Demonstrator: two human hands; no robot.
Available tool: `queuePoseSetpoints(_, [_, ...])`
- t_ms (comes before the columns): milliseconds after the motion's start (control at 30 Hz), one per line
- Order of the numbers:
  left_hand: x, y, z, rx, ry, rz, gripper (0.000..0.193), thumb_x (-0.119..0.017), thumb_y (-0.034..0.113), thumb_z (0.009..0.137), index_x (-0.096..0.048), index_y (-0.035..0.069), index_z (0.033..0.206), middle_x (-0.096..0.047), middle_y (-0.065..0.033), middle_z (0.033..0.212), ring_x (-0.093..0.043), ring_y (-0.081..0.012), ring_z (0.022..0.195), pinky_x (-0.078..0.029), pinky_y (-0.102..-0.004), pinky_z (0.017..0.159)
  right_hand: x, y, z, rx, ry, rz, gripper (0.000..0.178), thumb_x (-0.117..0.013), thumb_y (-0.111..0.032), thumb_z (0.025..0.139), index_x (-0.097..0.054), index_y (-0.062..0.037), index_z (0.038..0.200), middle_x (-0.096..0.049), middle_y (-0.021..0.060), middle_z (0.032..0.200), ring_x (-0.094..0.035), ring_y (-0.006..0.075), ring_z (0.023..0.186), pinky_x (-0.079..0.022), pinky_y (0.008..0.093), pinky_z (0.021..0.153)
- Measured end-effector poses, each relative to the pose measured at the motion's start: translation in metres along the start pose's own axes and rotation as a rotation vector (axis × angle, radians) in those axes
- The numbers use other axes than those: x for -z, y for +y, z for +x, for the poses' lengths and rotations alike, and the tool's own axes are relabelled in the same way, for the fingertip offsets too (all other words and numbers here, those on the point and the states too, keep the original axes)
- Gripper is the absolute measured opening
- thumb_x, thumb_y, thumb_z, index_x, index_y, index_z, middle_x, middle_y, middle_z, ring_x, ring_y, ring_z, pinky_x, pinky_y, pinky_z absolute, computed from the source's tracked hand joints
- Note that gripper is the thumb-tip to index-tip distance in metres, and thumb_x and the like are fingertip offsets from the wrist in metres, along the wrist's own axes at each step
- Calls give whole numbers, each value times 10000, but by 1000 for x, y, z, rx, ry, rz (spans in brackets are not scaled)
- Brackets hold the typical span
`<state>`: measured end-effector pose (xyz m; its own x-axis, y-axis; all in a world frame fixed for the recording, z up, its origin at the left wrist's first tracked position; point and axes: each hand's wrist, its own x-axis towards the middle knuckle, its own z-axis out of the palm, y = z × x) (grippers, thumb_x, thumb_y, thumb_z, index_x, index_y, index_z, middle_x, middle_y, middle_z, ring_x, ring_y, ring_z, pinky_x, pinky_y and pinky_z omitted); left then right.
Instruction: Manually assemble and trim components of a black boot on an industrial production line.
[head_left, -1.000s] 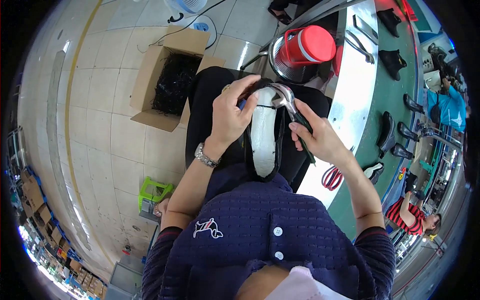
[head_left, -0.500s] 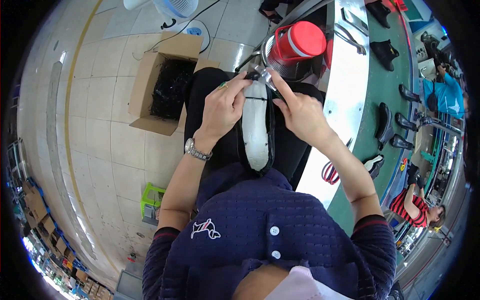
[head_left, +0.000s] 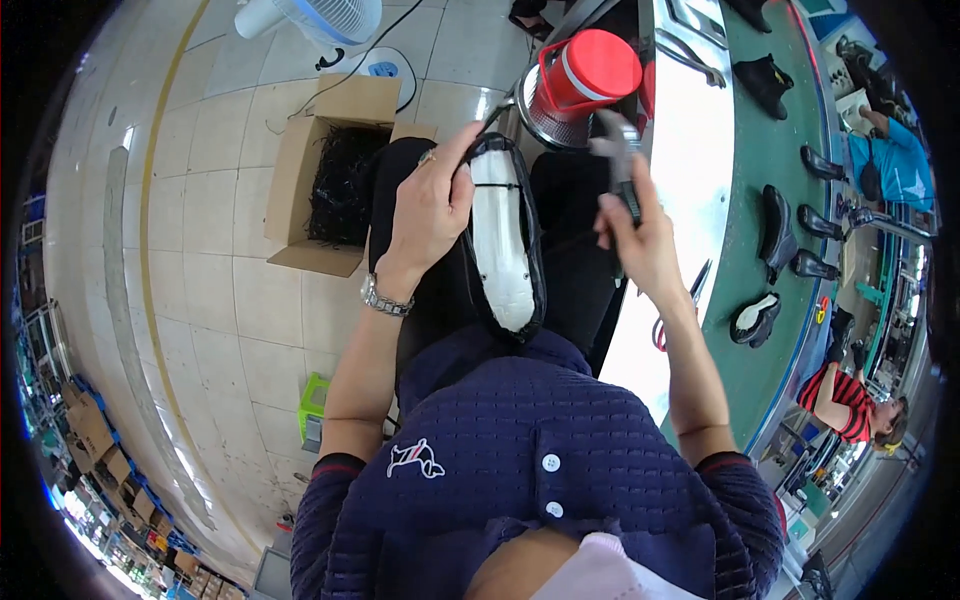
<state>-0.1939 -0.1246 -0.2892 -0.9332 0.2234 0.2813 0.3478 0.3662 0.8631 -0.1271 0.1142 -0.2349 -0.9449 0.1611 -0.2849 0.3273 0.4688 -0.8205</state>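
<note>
Shoe upper on last lay sole-up across the person's lap, white insole face showing inside a black rim. Long axis ran from the toe, far from the body and near the red jug, to the heel, close against the navy shirt.

Left hand sat on the shoe's left flank, toward the toe half. Its grip was closed around the black rim, fingers curled over the edge, thumb side against the upper. Wristwatch showed just behind it.

Right hand was clear of the shoe, off its right side and raised level with the toe end. Its grip was clamped on the handle of a metal tool, lasting pincers or a hammer by the look; the head pointed away from the body, toward the jug. Tool head stood apart from the shoe, not touching.

So the shoe lay to the left of the tool and below it, toe end nearest the head. Left hand was the nearer one, already in contact.

Cardboard box of dark scraps stood on the floor left of the shoe. Green surface with more shoe uppers ran right of it.
</note>
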Motion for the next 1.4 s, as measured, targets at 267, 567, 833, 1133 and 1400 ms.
queuePoseSetpoints(267, [10,6,17,-147,-243,323,561,-531,-50,776,-620,225,1256,-592,-119,1084,-619,-300,922,-516,-364,772,44,161,-11,-317,406,-475,625,-545,-317,960,-284,-102,1485,-583,265,1153,-609,386,989,-483,462,843])
queuePoseSetpoints(567, [12,-2,18,-315,-231,371,523,-573,-59,772,-650,197,1221,-609,-140,1087,-636,-286,858,-530,-348,742,56,221,-155,-468,756,-553,371,-682,-196,858,-596,5,1158,-619,172,1033,-570,317,1010,-450,418,870])
queuePoseSetpoints(833, [15,-10,7,-202,-233,262,447,-609,-10,821,-628,140,1241,-620,-168,1211,-669,-259,909,-536,-317,782,66,157,-152,-545,455,621,510,-730,-262,841,-522,56,1182,-612,75,852,-578,120,710,-446,233,610])
queuePoseSetpoints(1133, [-11,20,-57,238,63,-87,694,-631,234,898,-290,-50,1432,-418,-253,1378,-490,-336,1208,-405,-399,1000,6,0,-93,-291,-638,561,794,-625,-711,770,-552,-37,1184,-481,-29,700,-480,60,565,-382,203,515])
queuePoseSetpoints(1400, [-21,18,-65,291,118,-129,683,-563,199,909,-229,-58,1446,-376,-266,1398,-446,-372,1244,-353,-417,1043,-36,-37,-54,-492,-622,557,626,-436,-617,939,-594,-13,987,-467,-23,640,-463,77,492,-388,209,417])
